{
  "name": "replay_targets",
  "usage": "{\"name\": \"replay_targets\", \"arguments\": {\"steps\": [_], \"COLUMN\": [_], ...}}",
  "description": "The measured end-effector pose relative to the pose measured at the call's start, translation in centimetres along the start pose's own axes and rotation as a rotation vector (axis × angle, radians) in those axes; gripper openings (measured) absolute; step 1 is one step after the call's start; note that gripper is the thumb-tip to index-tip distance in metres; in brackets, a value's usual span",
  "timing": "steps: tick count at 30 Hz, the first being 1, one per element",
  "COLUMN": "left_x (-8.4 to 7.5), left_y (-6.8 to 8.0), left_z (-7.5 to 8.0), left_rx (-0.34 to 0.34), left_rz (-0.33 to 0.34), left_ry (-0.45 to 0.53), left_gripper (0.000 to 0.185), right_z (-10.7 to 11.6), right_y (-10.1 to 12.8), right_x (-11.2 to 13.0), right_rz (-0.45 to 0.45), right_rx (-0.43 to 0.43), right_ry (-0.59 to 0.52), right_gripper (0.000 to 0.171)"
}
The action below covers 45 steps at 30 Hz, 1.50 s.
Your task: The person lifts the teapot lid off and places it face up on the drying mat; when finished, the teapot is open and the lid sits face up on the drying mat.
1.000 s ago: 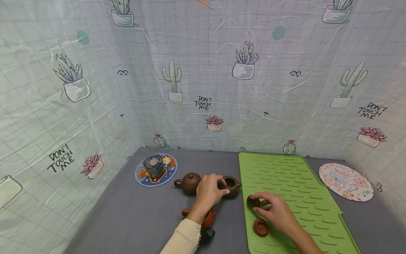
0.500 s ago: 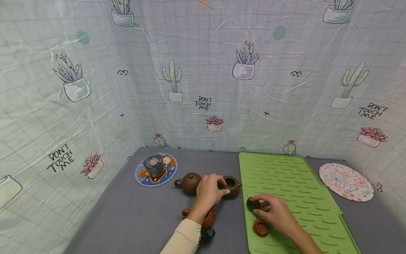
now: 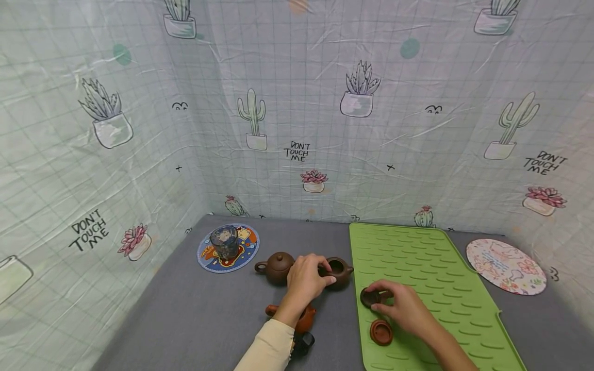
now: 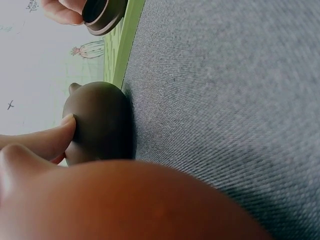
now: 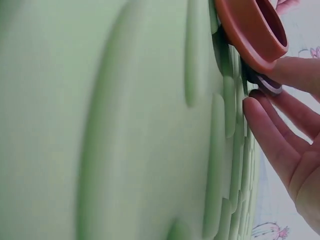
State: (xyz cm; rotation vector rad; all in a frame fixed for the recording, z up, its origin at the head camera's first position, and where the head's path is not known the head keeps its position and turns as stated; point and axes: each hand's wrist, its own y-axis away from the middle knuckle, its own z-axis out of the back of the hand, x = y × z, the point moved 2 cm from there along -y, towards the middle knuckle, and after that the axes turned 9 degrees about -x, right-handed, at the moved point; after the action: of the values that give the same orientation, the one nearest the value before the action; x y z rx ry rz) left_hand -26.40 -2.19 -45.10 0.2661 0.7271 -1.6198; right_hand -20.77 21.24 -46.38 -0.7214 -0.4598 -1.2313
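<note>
At far left, a dark glass [image 3: 225, 242] stands on a blue patterned coaster [image 3: 204, 260], presumably to keep it off the grey table [image 3: 185, 309]. Next comes a brown lidded teapot [image 3: 278, 269], upright, its handle turned left. Nearer the person, a reddish teapot [image 3: 305, 322] sits partly behind the forearm, so whether its mouth is covered cannot be told.

The left hand [image 3: 306, 278] reaches over it and pinches the left side of a dark lidless teapot [image 3: 342, 281] between thumb and fingers; the grip seems meant to steady the pot, though the hand hides most of what lies under the fingers. Its spout points right, toward a ribbed green mat [image 3: 408, 247], whose ridges probably help keep small round pieces from sliding.

Over the mat's left edge is a dark lid [image 3: 368, 299], pinched at the rim between the thumb and fingers of the right hand [image 3: 403, 310], probably to spare the knob (contact with the mat is hard to judge). Just beside it, a reddish lid [image 3: 381, 333] lies on the mat, hollow side up. Farthest right, a pink patterned coaster [image 3: 506, 265] lies flat, well apart from both hands.
</note>
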Motion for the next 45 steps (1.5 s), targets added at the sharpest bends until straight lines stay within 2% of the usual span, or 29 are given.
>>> {"name": "replay_targets", "arguments": {"steps": [7, 16, 24, 45], "left_x": [-0.13, -0.19, -0.18, 0.01], "left_y": [-0.11, -0.1, 0.05, 0.09], "left_z": [0.07, 0.11, 0.12, -0.03], "left_rx": [0.004, 0.005, 0.006, 0.017], "left_rz": [0.004, 0.008, 0.022, 0.034], "left_ry": [-0.003, -0.007, -0.009, 0.008], "left_gripper": [0.019, 0.019, 0.019, 0.02], "right_z": [0.21, 0.16, 0.08, 0.05], "right_y": [-0.29, -0.42, -0.21, -0.44], "right_x": [-0.09, -0.35, -0.28, -0.29], "right_rz": [0.008, -0.04, -0.044, -0.075], "right_rx": [0.015, 0.044, 0.052, 0.049], "right_ry": [0.037, -0.007, -0.051, -0.045], "right_gripper": [0.029, 0.029, 0.031, 0.033]}}
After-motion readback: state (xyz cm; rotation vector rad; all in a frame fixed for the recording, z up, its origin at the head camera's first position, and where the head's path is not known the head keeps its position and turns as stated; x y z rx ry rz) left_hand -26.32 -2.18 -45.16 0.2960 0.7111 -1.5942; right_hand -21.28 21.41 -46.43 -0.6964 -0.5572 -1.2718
